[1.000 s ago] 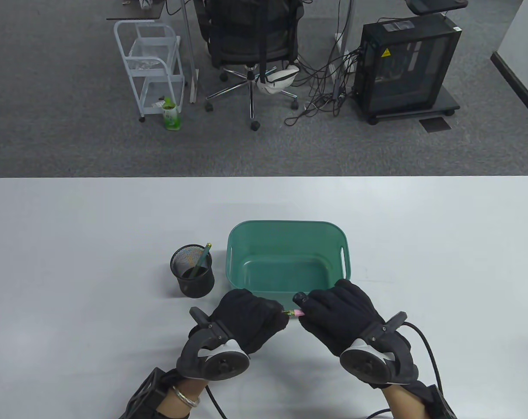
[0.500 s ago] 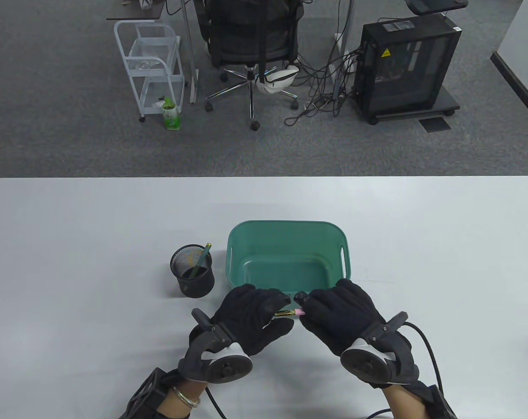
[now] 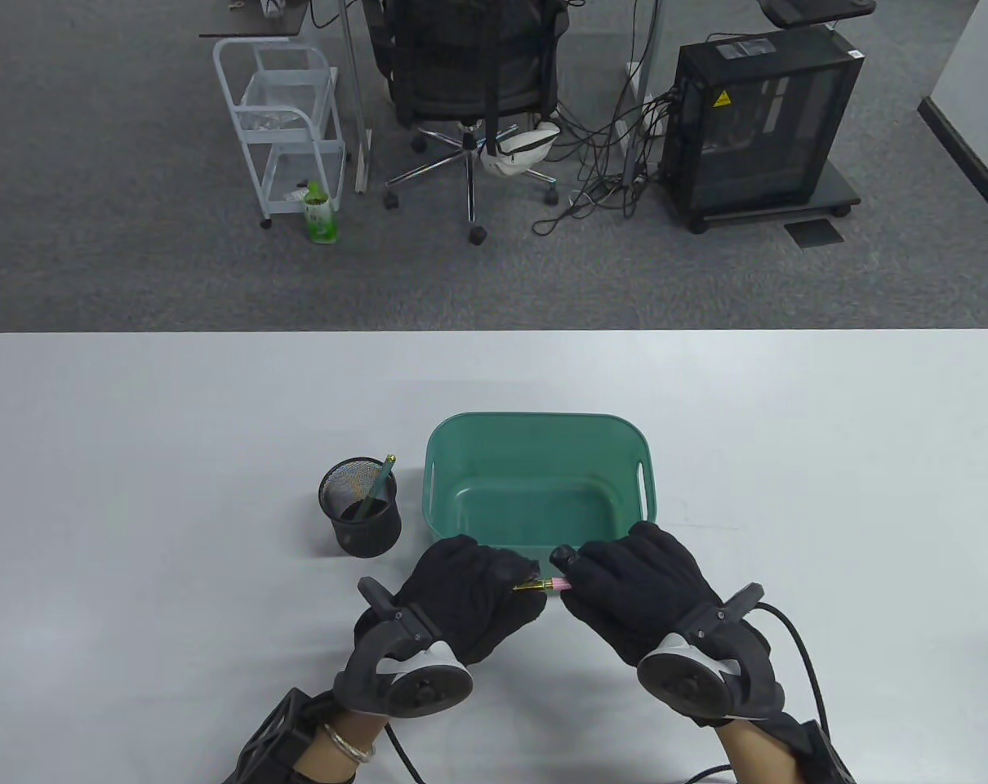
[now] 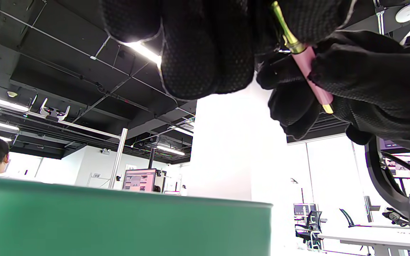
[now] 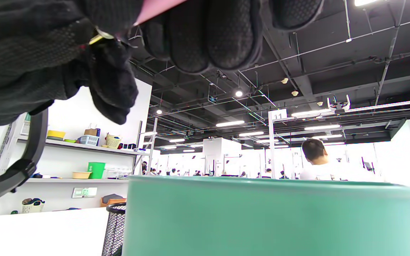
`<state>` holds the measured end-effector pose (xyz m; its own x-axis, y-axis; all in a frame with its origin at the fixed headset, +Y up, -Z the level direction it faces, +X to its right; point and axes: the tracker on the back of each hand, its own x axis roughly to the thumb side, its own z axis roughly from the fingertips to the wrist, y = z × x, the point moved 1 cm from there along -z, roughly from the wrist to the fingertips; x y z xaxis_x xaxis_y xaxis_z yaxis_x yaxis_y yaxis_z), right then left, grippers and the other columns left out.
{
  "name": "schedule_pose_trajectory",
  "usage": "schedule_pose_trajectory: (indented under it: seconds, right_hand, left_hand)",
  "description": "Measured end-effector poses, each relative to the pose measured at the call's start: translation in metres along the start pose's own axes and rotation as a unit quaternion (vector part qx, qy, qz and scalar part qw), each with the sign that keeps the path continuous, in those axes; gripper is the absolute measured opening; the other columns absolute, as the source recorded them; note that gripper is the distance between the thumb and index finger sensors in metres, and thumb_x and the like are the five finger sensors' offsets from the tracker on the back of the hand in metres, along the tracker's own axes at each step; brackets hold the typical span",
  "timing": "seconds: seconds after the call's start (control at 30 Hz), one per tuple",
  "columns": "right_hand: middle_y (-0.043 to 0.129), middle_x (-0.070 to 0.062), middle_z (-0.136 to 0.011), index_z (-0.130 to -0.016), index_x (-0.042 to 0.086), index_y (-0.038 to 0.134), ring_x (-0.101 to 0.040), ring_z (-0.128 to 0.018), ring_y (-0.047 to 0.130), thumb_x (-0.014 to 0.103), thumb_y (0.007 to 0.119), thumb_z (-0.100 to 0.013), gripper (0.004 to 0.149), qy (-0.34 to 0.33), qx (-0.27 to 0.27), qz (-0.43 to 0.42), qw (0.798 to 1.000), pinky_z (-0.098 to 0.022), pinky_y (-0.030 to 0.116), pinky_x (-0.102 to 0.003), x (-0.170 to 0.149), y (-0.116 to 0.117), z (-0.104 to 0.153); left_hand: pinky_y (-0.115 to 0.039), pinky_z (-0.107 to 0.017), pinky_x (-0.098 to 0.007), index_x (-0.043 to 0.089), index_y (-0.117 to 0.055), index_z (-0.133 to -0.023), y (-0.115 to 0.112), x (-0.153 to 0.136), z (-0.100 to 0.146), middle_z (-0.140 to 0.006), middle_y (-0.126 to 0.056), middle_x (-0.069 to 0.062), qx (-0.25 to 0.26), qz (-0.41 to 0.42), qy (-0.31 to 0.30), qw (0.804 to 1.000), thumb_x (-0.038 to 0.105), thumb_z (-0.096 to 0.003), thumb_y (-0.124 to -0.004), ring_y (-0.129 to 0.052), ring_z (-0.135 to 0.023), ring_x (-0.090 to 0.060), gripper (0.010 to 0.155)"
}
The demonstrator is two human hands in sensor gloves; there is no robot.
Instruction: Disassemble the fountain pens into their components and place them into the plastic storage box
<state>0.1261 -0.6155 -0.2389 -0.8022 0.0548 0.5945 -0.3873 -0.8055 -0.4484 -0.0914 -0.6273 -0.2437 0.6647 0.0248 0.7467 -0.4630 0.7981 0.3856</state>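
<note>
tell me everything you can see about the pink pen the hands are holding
The pink pen is a slim tube, plastic by its look, with a gold metal collar and a thinner gold section running out toward the left hand. It lies roughly level above the table, just in front of the green box. The right hand grips the pink part; the left hand's fingers close on the gold end. Gloves hide most of it, so its tip cannot be seen.

We see black knit cloth gloves (image 3: 469, 592), matt with a dotted grip texture. The pen (image 4: 310, 69) has a smooth pink plastic-looking barrel and shiny gold metal trim. Box (image 3: 461, 457) is smooth green plastic, slightly glossy. Cup (image 3: 362, 510) is black wire mesh. Table (image 3: 135, 457) is smooth, matt, pale grey.
</note>
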Motion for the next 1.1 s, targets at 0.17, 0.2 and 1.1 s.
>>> schedule_pose_trajectory:
  seconds: [0.17,0.2,1.1]
  right_hand:
    - [0.087,0.006,-0.086,-0.095,0.033,0.082,-0.014,-0.074,0.088,0.05,0.07,-0.055,0.045,0.001,-0.001,0.0,1.0,-0.075,0.063,-0.048,-0.0005,-0.0002,0.0001]
    - [0.087,0.006,-0.086,-0.095,0.033,0.082,-0.014,-0.074,0.088,0.05,0.07,-0.055,0.045,0.001,-0.002,0.0,1.0,-0.075,0.063,-0.048,-0.0005,-0.0004,0.0001]
    - [0.087,0.006,-0.088,-0.095,0.034,0.082,-0.014,-0.076,0.088,0.049,0.071,-0.055,0.045,0.016,-0.007,0.01,1.0,-0.075,0.063,-0.048,-0.0078,-0.0037,0.0008]
  left_hand:
    - [-0.074,-0.067,-0.046,0.014,-0.079,-0.089,0.0003,-0.0008,0.0002,-0.078,-0.1,-0.003,0.002,0.001,0.001,1.0,0.05,-0.0647,-0.066,-0.101,-0.065,-0.019,0.046]
    - [-0.074,-0.067,-0.046,0.014,-0.079,-0.09,0.0003,-0.0009,0.0003,-0.078,-0.1,-0.003,0.002,0.001,0.002,1.0,0.05,-0.0647,-0.066,-0.101,-0.065,-0.019,0.046]
    - [-0.073,-0.068,-0.046,0.014,-0.078,-0.092,0.0033,-0.0083,0.0005,-0.08,-0.099,-0.003,-0.001,0.014,0.015,1.0,0.049,-0.0648,-0.067,-0.1,-0.067,-0.02,0.045]
